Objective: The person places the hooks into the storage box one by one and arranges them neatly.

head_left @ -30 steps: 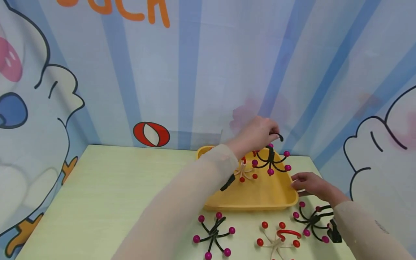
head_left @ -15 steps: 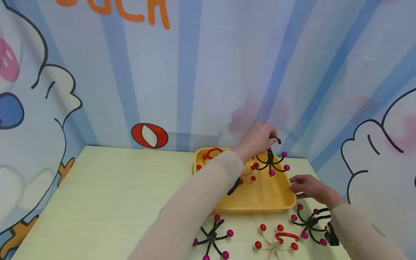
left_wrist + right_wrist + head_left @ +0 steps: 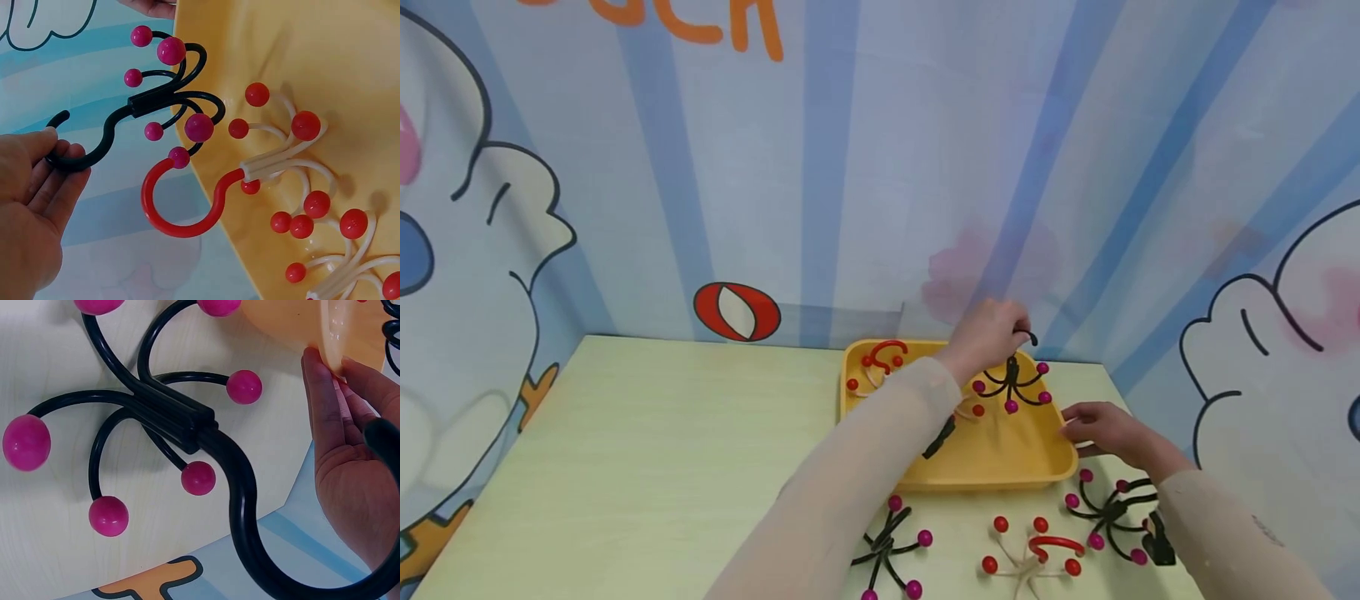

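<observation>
My left hand (image 3: 991, 335) pinches the curved handle of a black ball-tipped hook (image 3: 1012, 372), whose several bent arms end in magenta balls. In the head view it overlaps the far right corner of the yellow tray (image 3: 992, 467), arms pointing down. The left wrist view shows the thumb and fingers of this hand (image 3: 44, 194) closed on the handle's bend. My right hand (image 3: 1101, 429) grips the tray's right rim; the right wrist view has its thumb and fingers (image 3: 328, 412) on either side. White hooks with red handles and red balls (image 3: 306, 126) lie inside the tray, partly behind my left sleeve.
In front of the tray, a black hook (image 3: 886, 546), a white-and-red hook (image 3: 1028, 568) and another black hook (image 3: 1108, 512) lie on the pale table (image 3: 685, 467). A printed curtain (image 3: 880, 167) stands behind the table.
My left hand has come down with the black hook, closer to the tray. The right hand still holds the rim. The head view has shifted slightly.
</observation>
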{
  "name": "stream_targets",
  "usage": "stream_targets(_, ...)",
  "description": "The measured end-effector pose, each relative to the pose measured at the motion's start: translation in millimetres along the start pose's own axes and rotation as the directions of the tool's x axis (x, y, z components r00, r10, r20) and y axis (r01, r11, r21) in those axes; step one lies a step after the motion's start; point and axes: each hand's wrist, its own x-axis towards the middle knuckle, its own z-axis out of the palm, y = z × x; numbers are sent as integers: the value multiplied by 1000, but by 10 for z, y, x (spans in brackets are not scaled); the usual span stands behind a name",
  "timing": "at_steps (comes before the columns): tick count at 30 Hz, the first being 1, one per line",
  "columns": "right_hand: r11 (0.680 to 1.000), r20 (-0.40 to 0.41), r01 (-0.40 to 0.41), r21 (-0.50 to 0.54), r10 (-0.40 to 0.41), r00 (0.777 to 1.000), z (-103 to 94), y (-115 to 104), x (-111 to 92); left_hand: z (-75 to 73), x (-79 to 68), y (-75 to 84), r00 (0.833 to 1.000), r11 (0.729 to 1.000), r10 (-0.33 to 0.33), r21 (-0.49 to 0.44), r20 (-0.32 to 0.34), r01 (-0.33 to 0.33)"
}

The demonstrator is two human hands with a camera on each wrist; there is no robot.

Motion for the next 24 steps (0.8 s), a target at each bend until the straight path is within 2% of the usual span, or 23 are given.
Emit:
stream_targets(6, 1000, 6, -4, -8, 4, 1000, -10, -3, -15, 79, 0, -19, 1000, 999, -4, 42, 15, 3)
stream_targets(11, 1000, 10, 0, -1, 0, 1000, -34, 30, -11, 160, 13, -22, 1000, 999, -18, 42, 21, 17)
stream_targets(18, 1000, 23, 25, 6, -25, 999, -36, 46, 7, 281, 26, -46, 997, 998, -29, 56, 68, 25)
stream_targets(24, 1000, 23, 23, 8, -23, 999, -10, 32, -3, 424, 21, -91, 998, 997, -36, 72, 42, 32)
